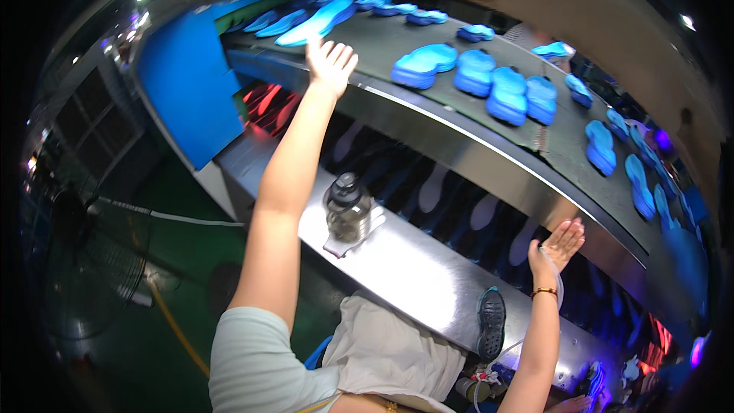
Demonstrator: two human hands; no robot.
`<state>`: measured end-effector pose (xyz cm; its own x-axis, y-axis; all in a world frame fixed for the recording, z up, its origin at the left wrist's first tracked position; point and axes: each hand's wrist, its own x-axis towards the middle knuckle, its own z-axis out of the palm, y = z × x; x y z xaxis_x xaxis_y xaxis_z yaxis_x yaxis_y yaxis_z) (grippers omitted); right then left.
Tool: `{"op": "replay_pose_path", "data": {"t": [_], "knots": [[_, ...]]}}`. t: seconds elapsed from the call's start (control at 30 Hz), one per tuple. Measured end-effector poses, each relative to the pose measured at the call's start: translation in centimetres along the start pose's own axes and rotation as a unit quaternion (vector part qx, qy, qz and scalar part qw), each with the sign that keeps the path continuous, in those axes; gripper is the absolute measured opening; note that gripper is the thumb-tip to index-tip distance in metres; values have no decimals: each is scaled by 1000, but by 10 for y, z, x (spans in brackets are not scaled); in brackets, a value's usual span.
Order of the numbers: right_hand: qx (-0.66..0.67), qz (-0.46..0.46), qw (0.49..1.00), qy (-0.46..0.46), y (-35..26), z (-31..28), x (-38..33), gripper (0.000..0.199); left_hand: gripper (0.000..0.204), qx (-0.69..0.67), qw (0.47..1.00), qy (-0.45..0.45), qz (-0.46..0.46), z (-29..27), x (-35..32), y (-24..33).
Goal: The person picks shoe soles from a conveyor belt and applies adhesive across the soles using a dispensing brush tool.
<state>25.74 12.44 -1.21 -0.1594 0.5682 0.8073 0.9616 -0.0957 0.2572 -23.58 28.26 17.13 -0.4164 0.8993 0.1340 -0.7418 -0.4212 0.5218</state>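
Note:
My left hand [330, 63] is stretched up with fingers spread, its tips at the near end of a long light-blue shoe sole [317, 21] on the upper conveyor belt [382, 38]. It holds nothing. My right hand [558, 243] is open, palm up toward the steel edge of the belt frame, with a bracelet on the wrist; nothing is in it. Several blue soles [474, 73] lie in pairs on the belt to the right of my left hand. White soles [432, 187] ride a dark lower belt behind the steel shelf.
A dark water bottle [348, 210] stands on the steel shelf [413, 275] below my left arm. A dark sole [491, 323] lies on the shelf near my right forearm. A blue panel [187, 92] stands at the left. A fan [84, 260] sits on the green floor.

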Motion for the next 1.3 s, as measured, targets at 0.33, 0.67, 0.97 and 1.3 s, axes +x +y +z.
{"op": "replay_pose_path", "data": {"t": [0.33,0.67,0.97,1.3], "knots": [[-27,-11,999,38,6,14,-4,104,67,758,478,-402,185,82,-22,-118],[18,12,995,98,9,28,-4,91,42,733,517,-374,237,110,-24,-182],[-35,-7,995,95,9,28,-6,88,29,836,368,-353,205,174,-82,-217],[15,14,988,150,11,35,-4,79,37,642,429,-466,433,200,-118,-214]]}}
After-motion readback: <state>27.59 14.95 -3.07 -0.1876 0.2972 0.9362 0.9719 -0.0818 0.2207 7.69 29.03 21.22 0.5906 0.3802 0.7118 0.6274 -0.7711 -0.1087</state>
